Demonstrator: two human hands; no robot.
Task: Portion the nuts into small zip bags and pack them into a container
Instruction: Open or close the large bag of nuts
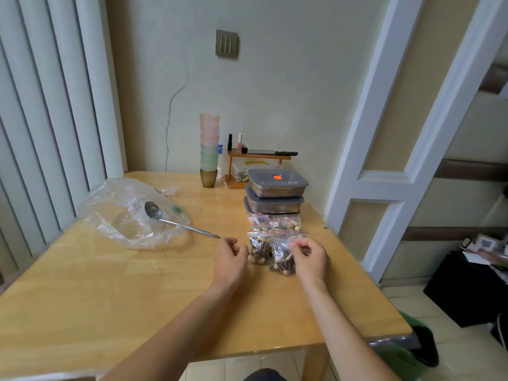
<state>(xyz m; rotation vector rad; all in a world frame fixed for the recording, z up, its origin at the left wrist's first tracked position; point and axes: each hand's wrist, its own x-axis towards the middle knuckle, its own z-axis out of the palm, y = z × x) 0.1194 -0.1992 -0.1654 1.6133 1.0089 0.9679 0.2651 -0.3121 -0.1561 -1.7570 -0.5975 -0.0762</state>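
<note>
Bag in hand: the right hand (pixel 310 257) is pinching the top edge of a small zip bag (pixel 283 255) of nuts, which is resting on the counter (pixel 110 284) just beside a second filled bag (pixel 257 250).
Other bags: two more filled bags (pixel 272 224) are lying behind these, touching the foot of the container stack.
Left hand: the left hand (pixel 229 257) is hovering just left of the bags with its fingers loosely curled, holding nothing.
Handling: each bag is looking light and soft, the film thin and probably slippery, the nuts shifting inside; the stiffer zip strip at the top is likely giving the surest hold, and squeezing the belly is risking a popped seal.
Containers: two lidded metal containers (pixel 275 193) are sitting stacked behind the bags, both lids on, so a lid is needing to come off before packing.
Open room: a broad bare stretch of counter is lying in front of and left of the bags, giving space to set a container down.
Edges: the counter's right edge (pixel 357 257) is running near the right hand, so a nudged bag could be sliding off there.
Clutter: a spoon (pixel 176 220) is lying across a large, crumpled clear bag (pixel 129 215) well to the left, apart from the work.
</note>
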